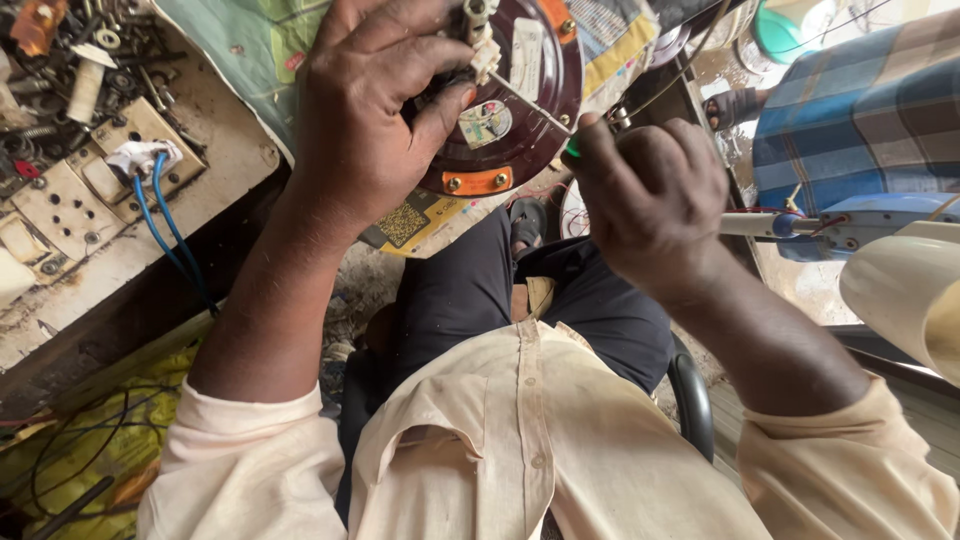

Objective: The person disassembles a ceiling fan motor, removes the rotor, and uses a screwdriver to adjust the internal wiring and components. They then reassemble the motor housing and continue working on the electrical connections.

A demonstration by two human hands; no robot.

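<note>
My left hand grips a round dark maroon appliance base with orange tabs on its rim and a white terminal block near the top. The thumb presses across its face. My right hand is closed around a screwdriver with a green handle. Its thin metal shaft runs up-left across the maroon disc toward the white block. Both hands hover above my lap, over dark trousers and a cream shirt.
A dusty bench at left carries a switch and socket board with blue wires and loose metal parts. A person in a blue checked cloth is at right, beside a cream fan housing. Yellow sacking lies lower left.
</note>
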